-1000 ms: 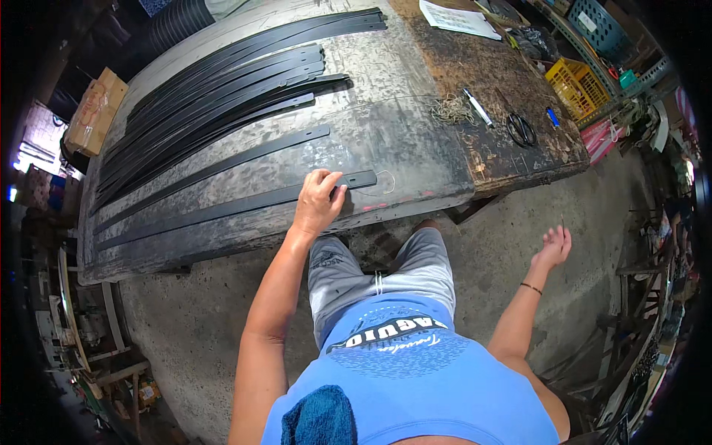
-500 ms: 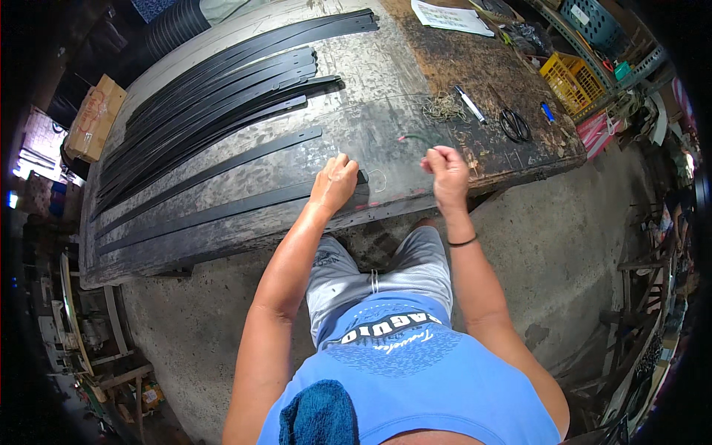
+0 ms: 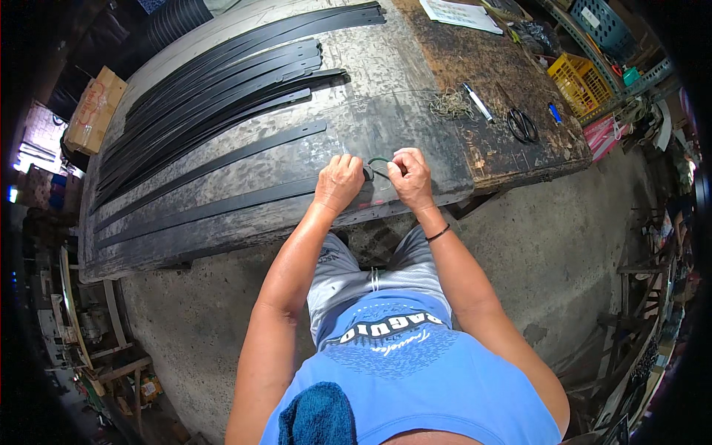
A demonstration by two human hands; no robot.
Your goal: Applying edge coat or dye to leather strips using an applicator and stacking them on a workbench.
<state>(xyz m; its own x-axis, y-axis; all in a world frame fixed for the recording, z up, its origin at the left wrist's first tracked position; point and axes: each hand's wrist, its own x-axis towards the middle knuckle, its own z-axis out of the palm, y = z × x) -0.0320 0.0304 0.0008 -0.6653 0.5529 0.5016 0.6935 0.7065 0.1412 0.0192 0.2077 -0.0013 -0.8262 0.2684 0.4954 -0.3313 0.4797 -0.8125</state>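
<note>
My left hand [image 3: 340,184] is closed over the right end of a long flat black strip [image 3: 222,210], which lies near the front edge of the table. Fingers pinched, my right hand [image 3: 410,180] holds a thin dark green cord [image 3: 379,159] beside that strip end. The cord arcs across the small gap between my hands; its ends are hidden by my fingers. Just behind the held strip, a second black strip [image 3: 245,161] lies alone. Farther back, a spread pile of similar black strips [image 3: 222,93] covers the left of the table.
On the worn brown part of the table [image 3: 519,167] at right lie a tangle of thin strings [image 3: 451,104], a white marker [image 3: 478,102], black scissors [image 3: 522,125] and a blue pen [image 3: 555,113]. Papers [image 3: 461,15] lie behind. A yellow basket [image 3: 580,81] stands beyond; a cardboard box [image 3: 96,111] is at far left.
My right hand has moved left and slightly toward me, bringing the green cord to the strip's end beside my left hand. My left hand has stayed almost in place.
</note>
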